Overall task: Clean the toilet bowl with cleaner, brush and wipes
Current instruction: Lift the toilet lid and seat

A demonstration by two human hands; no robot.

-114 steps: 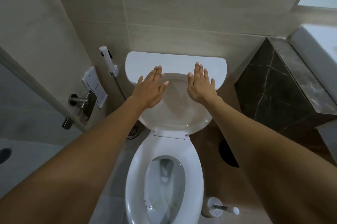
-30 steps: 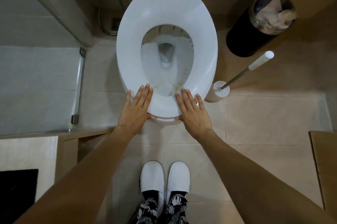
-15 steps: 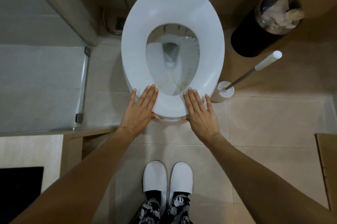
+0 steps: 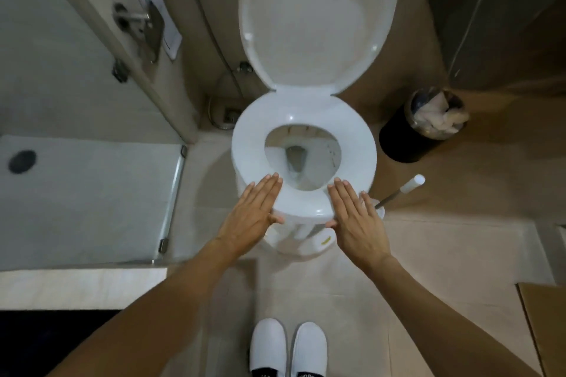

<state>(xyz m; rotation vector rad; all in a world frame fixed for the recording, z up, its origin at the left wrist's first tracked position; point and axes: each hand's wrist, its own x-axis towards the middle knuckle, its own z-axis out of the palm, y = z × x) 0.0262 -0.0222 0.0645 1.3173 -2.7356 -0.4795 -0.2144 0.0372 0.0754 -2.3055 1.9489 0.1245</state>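
With both hands flat and empty, left hand (image 4: 254, 213) and right hand (image 4: 356, 217) on the toilet seat (image 4: 301, 205) front, we judged lifting it evenly would expose the bowl (image 4: 301, 159)

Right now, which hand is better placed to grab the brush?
Right. The right hand lies flat on the seat just beside the brush handle; the left hand is across the bowl, farther away. Both are free.
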